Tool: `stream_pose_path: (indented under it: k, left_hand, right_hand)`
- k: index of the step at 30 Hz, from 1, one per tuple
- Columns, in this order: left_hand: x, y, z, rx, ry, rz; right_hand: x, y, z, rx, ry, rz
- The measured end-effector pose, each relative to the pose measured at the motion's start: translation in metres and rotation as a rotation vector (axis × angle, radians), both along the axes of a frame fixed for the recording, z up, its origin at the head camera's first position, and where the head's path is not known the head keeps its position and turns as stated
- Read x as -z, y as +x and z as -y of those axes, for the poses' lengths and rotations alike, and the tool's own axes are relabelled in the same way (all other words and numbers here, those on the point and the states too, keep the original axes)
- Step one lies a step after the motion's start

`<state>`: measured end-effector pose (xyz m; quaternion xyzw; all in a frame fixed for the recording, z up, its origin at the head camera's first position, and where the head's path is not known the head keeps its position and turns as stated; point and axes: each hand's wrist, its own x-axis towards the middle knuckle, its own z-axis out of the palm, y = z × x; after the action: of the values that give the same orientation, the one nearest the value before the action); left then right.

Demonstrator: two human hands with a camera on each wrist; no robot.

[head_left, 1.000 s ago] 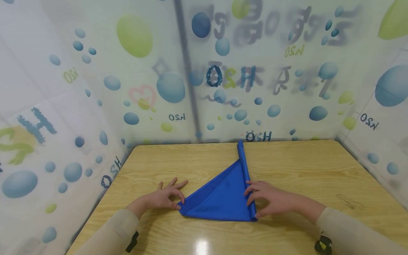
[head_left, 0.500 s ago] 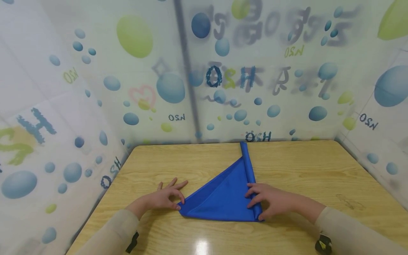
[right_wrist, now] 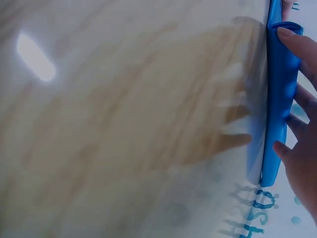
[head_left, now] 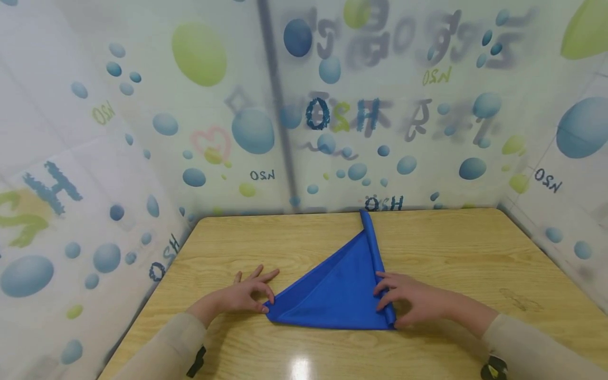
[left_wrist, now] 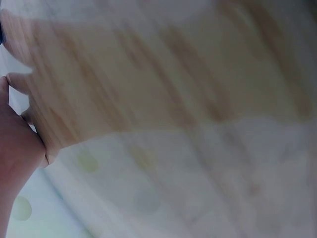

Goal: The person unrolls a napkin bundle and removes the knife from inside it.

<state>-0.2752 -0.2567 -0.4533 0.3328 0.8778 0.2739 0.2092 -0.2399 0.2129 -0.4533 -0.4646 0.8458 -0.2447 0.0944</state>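
A blue cloth (head_left: 337, 298) lies partly flat on the wooden table, a folded triangle with its right side wound into a long thin roll (head_left: 372, 245). At the triangle's left corner, my left hand (head_left: 244, 295) pinches the cloth between thumb and index finger, the other fingers spread. My right hand (head_left: 420, 302) holds the near part of the roll, thumb by its near end and fingers bent over its top. Seen from the right wrist, the thumb touches the rim of the blue roll (right_wrist: 283, 94). In the left wrist view, only part of the left hand (left_wrist: 20, 144) shows.
The wooden table (head_left: 475, 248) carries a dark scribble-like mark at right and a bright reflection at the near edge. White walls (head_left: 404, 68) printed with blue and green drops stand behind and on both sides. The roll's far end reaches the table's back edge.
My right hand has moved a little to the right with the roll, and the flat part of the cloth has grown wider. The left hand has kept its pinch on the corner.
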Motion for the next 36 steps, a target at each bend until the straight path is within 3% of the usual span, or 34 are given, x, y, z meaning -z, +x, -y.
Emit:
stream_pose_path:
  k: [9,18,23,36]
  left_hand:
    - [-0.001,0.002,0.0,0.005,0.016,0.007]
    - [-0.001,0.002,0.0,0.002,0.004,0.001]
    - [0.0,0.002,0.0,-0.003,-0.009,-0.001]
    - [0.0,0.002,0.001,-0.004,-0.008,-0.007]
  right_hand:
    - [0.003,0.005,-0.006,0.036,-0.048,-0.02]
    - [-0.001,0.004,-0.01,0.068,-0.001,0.064]
    - [-0.001,0.003,-0.01,0.05,0.0,0.029]
    - [-0.001,0.004,-0.017,0.016,0.117,-0.022]
